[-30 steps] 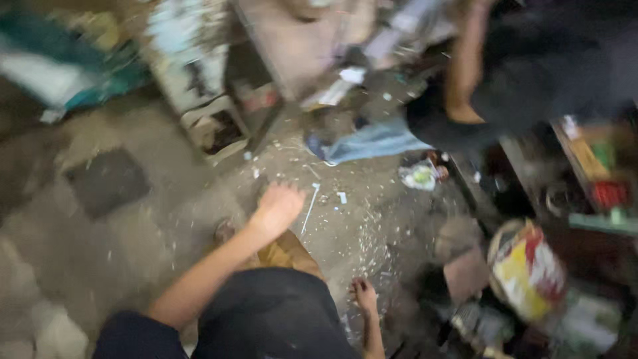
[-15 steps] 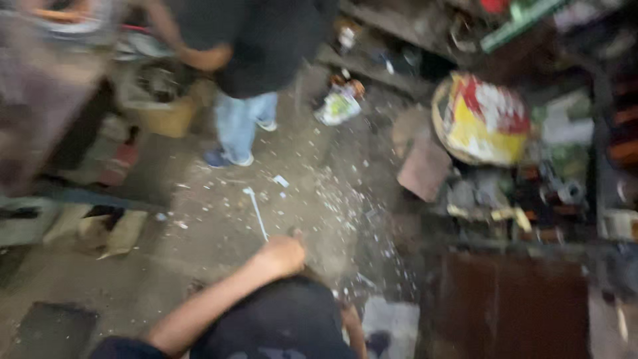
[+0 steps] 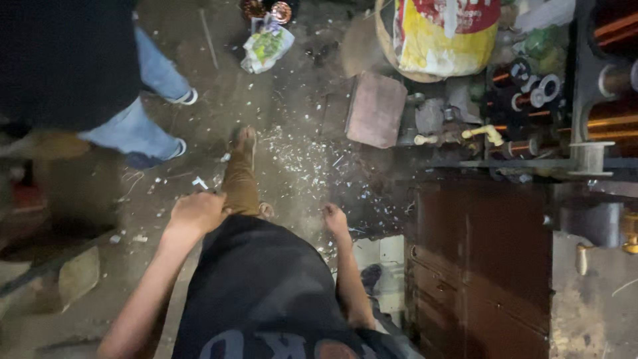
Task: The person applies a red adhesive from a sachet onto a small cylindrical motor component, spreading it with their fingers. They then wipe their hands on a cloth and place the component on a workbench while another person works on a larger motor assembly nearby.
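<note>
Dim, grainy view with soft motion blur; light pools mid-floor, edges sink into shadow.

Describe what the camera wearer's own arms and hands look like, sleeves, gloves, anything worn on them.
Both forearms are bare, with no sleeves reaching them; any sleeve ends out of sight near the dark top. The left hand and right hand are bare too: no gloves, and no watch, band or ring shows, though the picture is dim and slightly blurred. The dark top carries large printed lettering at the chest.

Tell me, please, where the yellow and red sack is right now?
In the head view the yellow and red sack sits at the top right, above the flat brown slab and left of the wire spools.
</note>
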